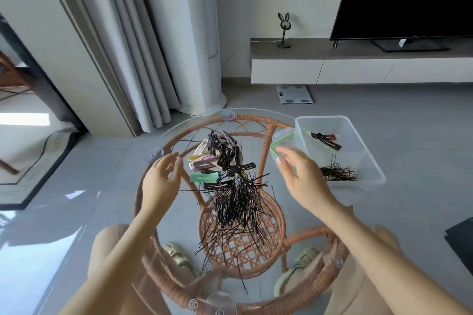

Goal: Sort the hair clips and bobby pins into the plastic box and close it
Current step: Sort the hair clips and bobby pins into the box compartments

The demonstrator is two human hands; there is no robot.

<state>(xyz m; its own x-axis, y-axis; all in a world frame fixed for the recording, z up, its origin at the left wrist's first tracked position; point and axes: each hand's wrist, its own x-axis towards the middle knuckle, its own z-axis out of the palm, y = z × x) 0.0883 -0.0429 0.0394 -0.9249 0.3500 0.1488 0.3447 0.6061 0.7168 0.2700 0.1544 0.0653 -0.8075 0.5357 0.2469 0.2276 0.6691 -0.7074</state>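
Right, two hands over the glass table (143, 202). The left hand (160, 181) hovers at 9 o'clock, fingers loosely curled with thumb and forefinger close together; whether they pinch a pin I cannot tell. The right hand (302, 176) hangs at 2 o'clock, fingers relaxed and slightly spread, holding nothing, just in front of one green-rimmed lid (282, 137).

Between the hands, toward 12 o'clock, sits one heap of hair clips (217, 158): pink, yellow and black, with a single green clip (203, 178) at its near edge. Touching that heap and running toward 6 o'clock is one tangle of black bobby pins (238, 210), far too many to count.

Out at 2 o'clock stands one clear plastic box (368, 161), open, the lid against its left side. Inside are two groups: a few sorted clips (326, 141) at the far end, black plus one reddish, and a bundle of sorted pins (337, 174) at the near end.

Four suction cups (227, 115) show around the table's woven rim.
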